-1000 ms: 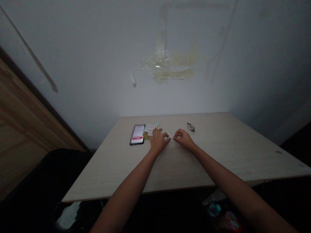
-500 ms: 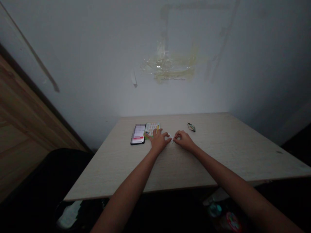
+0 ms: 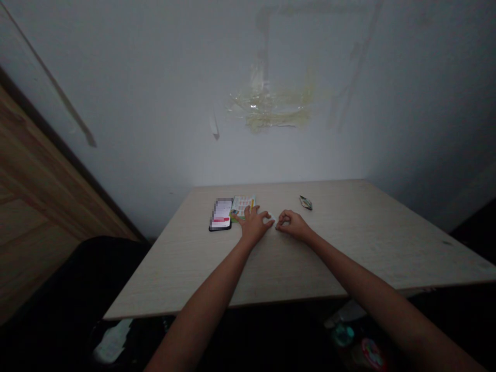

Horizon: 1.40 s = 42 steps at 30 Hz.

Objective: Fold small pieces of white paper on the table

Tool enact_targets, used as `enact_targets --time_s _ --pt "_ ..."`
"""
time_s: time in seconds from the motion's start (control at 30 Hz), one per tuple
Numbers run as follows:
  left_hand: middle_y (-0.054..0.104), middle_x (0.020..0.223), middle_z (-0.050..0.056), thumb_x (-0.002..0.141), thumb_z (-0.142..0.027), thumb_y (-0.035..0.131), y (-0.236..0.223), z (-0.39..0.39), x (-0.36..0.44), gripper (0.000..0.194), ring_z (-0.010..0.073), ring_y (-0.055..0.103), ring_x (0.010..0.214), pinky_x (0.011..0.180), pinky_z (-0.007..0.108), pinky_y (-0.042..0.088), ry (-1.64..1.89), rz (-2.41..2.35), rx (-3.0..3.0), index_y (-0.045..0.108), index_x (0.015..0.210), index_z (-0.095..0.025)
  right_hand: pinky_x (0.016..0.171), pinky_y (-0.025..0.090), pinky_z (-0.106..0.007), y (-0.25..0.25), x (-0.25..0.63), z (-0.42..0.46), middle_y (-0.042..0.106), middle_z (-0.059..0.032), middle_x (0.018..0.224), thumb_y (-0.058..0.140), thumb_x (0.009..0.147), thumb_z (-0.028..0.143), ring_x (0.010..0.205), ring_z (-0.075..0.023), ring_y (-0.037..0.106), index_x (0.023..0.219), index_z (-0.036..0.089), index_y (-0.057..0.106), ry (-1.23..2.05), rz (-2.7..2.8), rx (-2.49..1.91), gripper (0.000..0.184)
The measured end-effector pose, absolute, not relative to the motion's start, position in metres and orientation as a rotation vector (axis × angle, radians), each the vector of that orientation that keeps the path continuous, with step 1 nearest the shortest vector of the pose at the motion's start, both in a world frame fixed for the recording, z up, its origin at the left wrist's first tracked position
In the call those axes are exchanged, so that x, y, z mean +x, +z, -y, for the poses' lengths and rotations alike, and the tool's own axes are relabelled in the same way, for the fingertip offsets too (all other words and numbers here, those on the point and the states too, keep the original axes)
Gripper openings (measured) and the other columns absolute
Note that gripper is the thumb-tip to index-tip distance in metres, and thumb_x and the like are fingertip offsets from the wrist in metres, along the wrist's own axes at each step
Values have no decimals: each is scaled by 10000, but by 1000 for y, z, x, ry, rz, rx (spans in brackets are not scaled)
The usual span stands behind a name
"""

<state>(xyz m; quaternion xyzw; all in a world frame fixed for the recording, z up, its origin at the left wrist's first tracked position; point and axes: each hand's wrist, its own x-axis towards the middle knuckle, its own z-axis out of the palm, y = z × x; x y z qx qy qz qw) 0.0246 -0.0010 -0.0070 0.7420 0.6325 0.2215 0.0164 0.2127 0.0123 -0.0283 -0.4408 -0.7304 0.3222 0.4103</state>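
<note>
Both my arms reach out over a pale wooden table [image 3: 349, 248]. My left hand [image 3: 253, 223] rests on the tabletop with its fingers spread, fingertips pressing a small white piece of paper [image 3: 272, 219]. My right hand [image 3: 291, 222] is curled just right of it, fingers pinched on the same paper's edge. Most of the paper is hidden between the two hands.
A phone [image 3: 221, 215] with a lit screen lies left of my left hand, beside a green printed card [image 3: 242, 205]. A small dark folded object [image 3: 306, 202] lies behind my right hand. A white wall with tape remains [image 3: 271, 106] stands behind the table. Dim clutter lies on the floor below.
My hands have stayed at the small paper, with my right hand drawn slightly closer to the left one. The view shifted a little.
</note>
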Motion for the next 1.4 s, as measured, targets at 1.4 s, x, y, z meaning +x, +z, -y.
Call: enact_targets --time_s 1.4 --pt "370 1567 -36 781 -695 590 1 3 19 441 416 160 1472 1074 787 14 458 -1912 2291 659 1182 -524 820 510 -332 -28 218 -17 647 -10 835 723 672 268 800 -178 673 804 207 567 768 1772 -1143 213"
